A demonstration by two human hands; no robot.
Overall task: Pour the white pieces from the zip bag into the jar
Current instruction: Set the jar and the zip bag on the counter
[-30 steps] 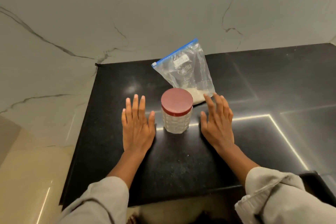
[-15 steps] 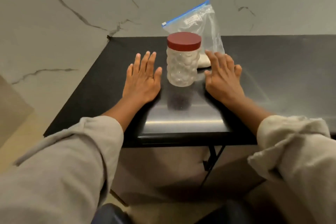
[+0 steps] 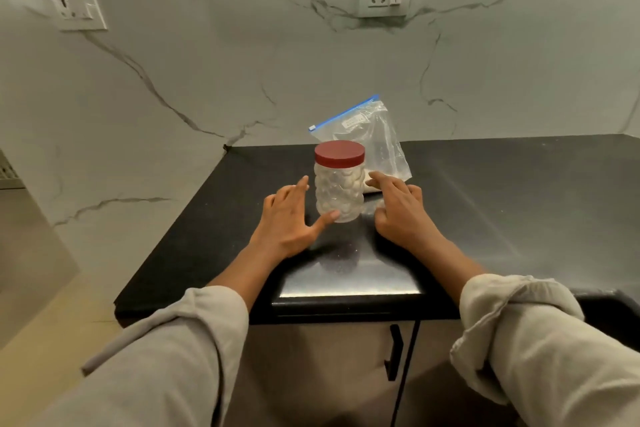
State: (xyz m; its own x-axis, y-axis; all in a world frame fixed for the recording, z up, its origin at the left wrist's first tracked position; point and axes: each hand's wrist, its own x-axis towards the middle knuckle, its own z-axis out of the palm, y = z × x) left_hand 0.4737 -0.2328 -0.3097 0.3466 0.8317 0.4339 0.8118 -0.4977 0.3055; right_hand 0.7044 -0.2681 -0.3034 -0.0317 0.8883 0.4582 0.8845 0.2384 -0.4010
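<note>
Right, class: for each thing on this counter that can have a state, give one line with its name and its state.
jar: upright on the counter, red lid on
zip bag: behind the jar, propped up, blue zip strip on top, white pieces still inside at the bottom
left hand: open, thumb by the jar's base, holding nothing
right hand: open beside the jar, fingers loosely bent, holding nothing

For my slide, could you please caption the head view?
Both hands, left and right, flank a red-lidded jar on a black counter, zip bag behind.
</note>
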